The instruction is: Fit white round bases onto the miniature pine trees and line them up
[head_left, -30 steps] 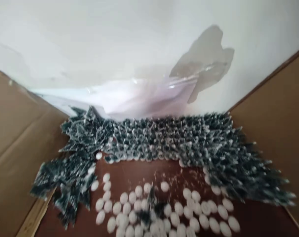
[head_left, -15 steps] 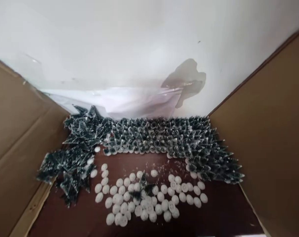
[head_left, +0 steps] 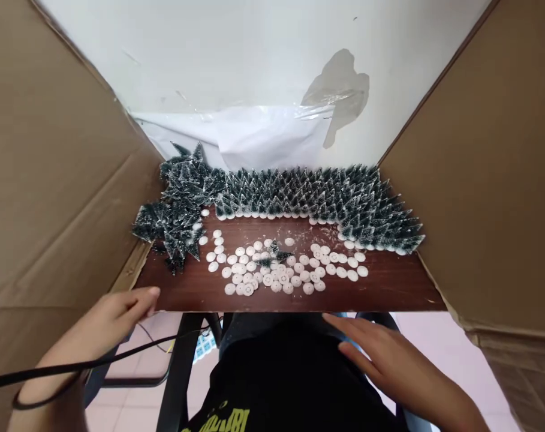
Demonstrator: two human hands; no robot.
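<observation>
My left hand is at the table's front left edge, fingers curled together, with nothing visible in them. My right hand hangs just below the front edge, empty, its fingers stretched out and thumb apart. Many white round discs lie spread over the middle of the brown table, some overlapping. On top of them lie a few small frosted green trees. Behind stands a dense block of similar upright miniature trees, white bases showing along its front. A jumbled heap of trees lies on the left.
Cardboard walls stand on the left and right. A white back wall has a grey patch and taped paper. A black cable crosses over my left forearm.
The view has tilted downward, bringing both hands, my lap and the table's front edge into sight. The trees and discs keep their arrangement.
</observation>
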